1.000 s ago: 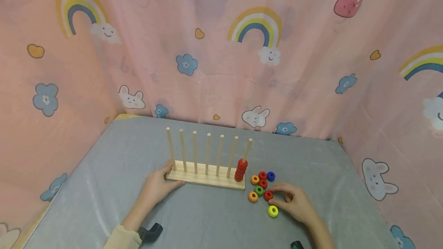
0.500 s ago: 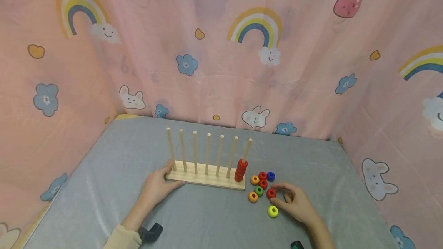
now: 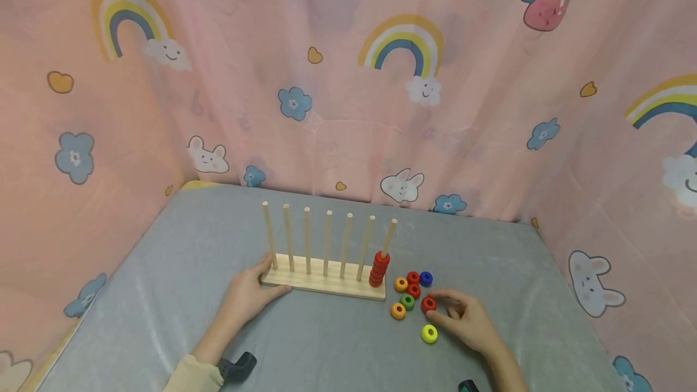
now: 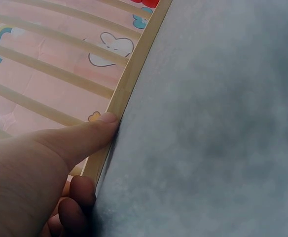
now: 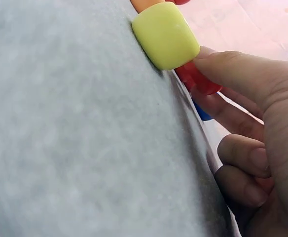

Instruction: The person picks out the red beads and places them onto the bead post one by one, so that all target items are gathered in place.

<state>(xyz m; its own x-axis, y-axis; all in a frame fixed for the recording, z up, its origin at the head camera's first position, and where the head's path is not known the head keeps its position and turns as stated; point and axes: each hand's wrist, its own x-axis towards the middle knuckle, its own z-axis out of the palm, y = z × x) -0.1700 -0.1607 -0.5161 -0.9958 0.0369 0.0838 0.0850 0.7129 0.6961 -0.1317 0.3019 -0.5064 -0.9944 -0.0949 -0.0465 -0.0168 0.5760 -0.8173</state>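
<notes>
A pale wooden peg board [image 3: 323, 282] stands on the table, with a row of upright pegs. Red rings [image 3: 378, 271] are stacked low on its rightmost peg; the other pegs are bare. My left hand [image 3: 247, 292] grips the board's left end, thumb along the front edge [image 4: 115, 106] and fingers around the end. At the right, my right hand [image 3: 463, 319] pinches a loose red ring [image 3: 428, 303] between thumb and index finger, low over the cloth. A yellow ring [image 3: 429, 334] lies just in front of that hand and partly covers the pinched ring in the right wrist view.
Between board and right hand lie loose rings: orange [image 3: 398, 311], green [image 3: 407, 302], blue [image 3: 426, 278] and more red [image 3: 414, 291]. Grey cloth [image 3: 337, 343] covers the table. A pink patterned curtain [image 3: 348, 144] rises behind it and at both sides.
My right hand has drawn the red ring slightly right and away from me, apart from the green ring. The left hand and the board have stayed in place.
</notes>
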